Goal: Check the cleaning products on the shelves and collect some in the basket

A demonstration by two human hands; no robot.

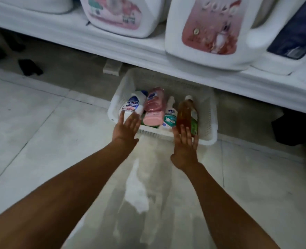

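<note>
My left hand (126, 127) and right hand (185, 143) spread flat, holding nothing, over white basket (208, 112) of bottles mid-frame

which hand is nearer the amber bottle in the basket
Right. The right hand overlaps the lower end of the amber liquid bottle; the left hand is across the white plastic basket, by the white bottle.

Location type: shop, cleaning-products aisle. Evidence: long white shelf (112, 44) running low above floor, stocked side by side with large white detergent jugs (207, 33), pink labels facing outward; dark blue pack (295, 33) at right end. White perforated plastic basket (207, 112) on pale tiled floor (32, 123) just below shelf edge, holding several assorted bottles (154, 106) lying together: white, pink, amber, green.
</note>
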